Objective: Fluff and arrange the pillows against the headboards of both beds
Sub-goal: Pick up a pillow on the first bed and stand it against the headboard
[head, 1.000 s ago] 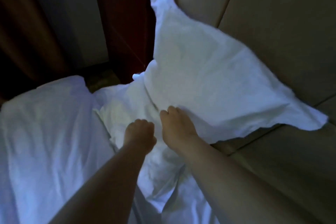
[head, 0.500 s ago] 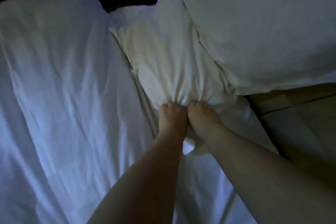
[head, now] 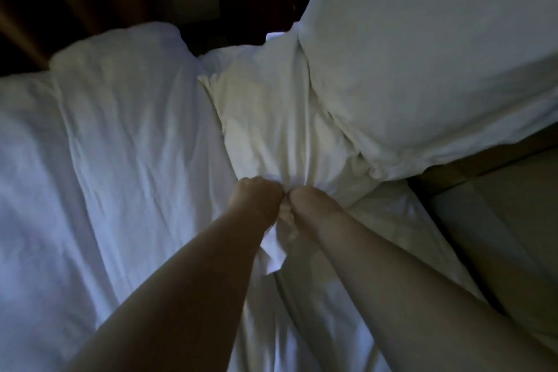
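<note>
Left hand (head: pixel 256 202), right hand (head: pixel 314 205) touching, grip clenching pillow (head: pixel 271 130).

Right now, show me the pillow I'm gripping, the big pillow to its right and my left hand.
gripped pillow (head: pixel 271 118): head view, creased middle.
right-side pillow (head: pixel 422 54): head view, smooth face.
left hand (head: pixel 255 199): head view, back of the hand.

Lower pillow (head: pixel 271 130) is lying centre; upper pillow (head: pixel 422 54) is resting on its right side, against the headboard (head: pixel 498 235) at right. Duvet (head: pixel 105 175) is lying left. Left hand (head: pixel 255 201) and right hand (head: pixel 314 205) are gripping the lower pillow's near edge, side by side.
</note>
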Available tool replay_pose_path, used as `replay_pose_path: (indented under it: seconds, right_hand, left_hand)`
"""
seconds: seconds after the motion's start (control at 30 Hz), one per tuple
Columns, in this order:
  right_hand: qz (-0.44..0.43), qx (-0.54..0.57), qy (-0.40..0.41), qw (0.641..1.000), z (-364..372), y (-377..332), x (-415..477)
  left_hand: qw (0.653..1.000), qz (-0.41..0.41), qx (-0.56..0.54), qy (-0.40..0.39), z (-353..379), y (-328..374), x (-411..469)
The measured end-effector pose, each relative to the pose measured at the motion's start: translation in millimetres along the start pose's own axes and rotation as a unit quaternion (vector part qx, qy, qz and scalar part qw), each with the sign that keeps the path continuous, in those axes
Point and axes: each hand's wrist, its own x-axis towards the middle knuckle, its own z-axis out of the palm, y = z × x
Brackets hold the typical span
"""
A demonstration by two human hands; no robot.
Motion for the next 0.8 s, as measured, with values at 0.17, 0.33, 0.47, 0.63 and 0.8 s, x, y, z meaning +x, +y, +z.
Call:
replay_pose_path:
  seconds: [0.17, 0.33, 0.47, 0.63, 0.8]
  right_hand:
    - [0.04, -0.028, 0.002, 0.999, 1, -7, -20]
    - [0.072, -0.003, 0.01, 0.997, -48, 8, -52]
    - [0.078, 0.014, 0.048, 0.996, -114, 15, -90]
    - [0.05, -0.003, 0.114, 0.992, -161, 12, -165]
    - [0.002, -0.006, 0.131, 0.991, -160, 19, -279]
  left_hand:
    - [0.998, -0.006, 0.03, -0.063, -1, 10, -19]
    - [0.994, 0.044, 0.074, -0.066, -71, 49, -21]
    - [0.997, 0.022, 0.073, 0.015, -155, 60, -29]
    - [0.998, -0.045, 0.029, 0.023, -229, 77, -93]
    - [0.998, -0.059, -0.035, -0.004, -263, 127, -204]
